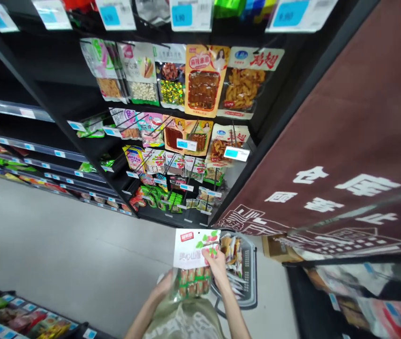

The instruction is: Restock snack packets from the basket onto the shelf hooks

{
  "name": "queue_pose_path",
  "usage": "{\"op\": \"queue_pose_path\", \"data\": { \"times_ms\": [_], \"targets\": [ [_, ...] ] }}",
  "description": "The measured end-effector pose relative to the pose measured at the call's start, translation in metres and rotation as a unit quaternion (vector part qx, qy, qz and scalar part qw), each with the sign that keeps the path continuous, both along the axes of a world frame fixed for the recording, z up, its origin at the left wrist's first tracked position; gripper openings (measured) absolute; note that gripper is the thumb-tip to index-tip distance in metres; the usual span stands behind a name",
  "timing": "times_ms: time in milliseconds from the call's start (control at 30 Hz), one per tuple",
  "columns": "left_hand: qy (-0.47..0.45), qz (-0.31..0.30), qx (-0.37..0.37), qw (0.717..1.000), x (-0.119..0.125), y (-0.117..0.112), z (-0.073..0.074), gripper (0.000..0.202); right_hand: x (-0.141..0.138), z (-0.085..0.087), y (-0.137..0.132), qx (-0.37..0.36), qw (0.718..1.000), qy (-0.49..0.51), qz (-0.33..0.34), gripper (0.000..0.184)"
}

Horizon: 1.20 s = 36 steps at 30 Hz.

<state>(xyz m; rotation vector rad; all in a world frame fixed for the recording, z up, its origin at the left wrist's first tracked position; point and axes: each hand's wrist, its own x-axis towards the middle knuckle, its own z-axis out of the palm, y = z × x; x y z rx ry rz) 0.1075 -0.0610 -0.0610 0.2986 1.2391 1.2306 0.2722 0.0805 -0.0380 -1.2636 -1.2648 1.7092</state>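
Observation:
A snack packet (188,250) with a white header card, printed red berries and a clear lower part is held upright in front of my body. My right hand (217,266) grips its right edge, thumb pressed on the front of the card and fingers behind. At the packet's lower left side is my left hand (165,284), blurred, its fingers tucked behind the clear part. Below and to the right, a grey shopping basket (253,278) stands on the floor with several packets inside.
Ahead, a black shelf rack (172,217) carries hanging snack packets (205,84) on hooks with price tags. A brown printed panel (327,141) rises at right, with a cardboard box (278,249) at its foot. Low shelving stands at lower left and lower right.

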Motion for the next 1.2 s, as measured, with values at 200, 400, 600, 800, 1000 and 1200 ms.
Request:
{"op": "queue_pose_path", "data": {
  "times_ms": [200,400,600,800,1000,1200],
  "targets": [
    [-0.017,0.073,-0.013,0.997,-0.040,0.020,0.012,0.075,-0.023,-0.008,0.000,0.042,0.995,-0.074,0.052,0.039],
    [0.114,0.137,0.001,0.984,-0.071,0.067,0.022,0.053,-0.049,-0.008,0.008,0.052,0.991,-0.107,0.054,0.040],
    [0.185,0.061,0.029,0.981,-0.101,0.144,0.013,0.045,-0.087,-0.010,0.059,0.074,0.992,-0.073,-0.070,0.043],
    [0.199,0.010,0.058,0.978,-0.145,0.221,-0.007,0.040,-0.129,-0.016,0.128,0.090,0.987,-0.087,-0.101,0.051],
    [0.207,0.027,0.079,0.975,-0.188,0.280,-0.027,0.038,-0.181,-0.030,0.196,0.123,0.986,-0.083,-0.074,0.050],
    [0.225,0.016,0.103,0.969,-0.225,0.321,-0.031,0.036,-0.207,-0.048,0.239,0.144,0.983,-0.073,-0.084,0.043]
  ]
}}
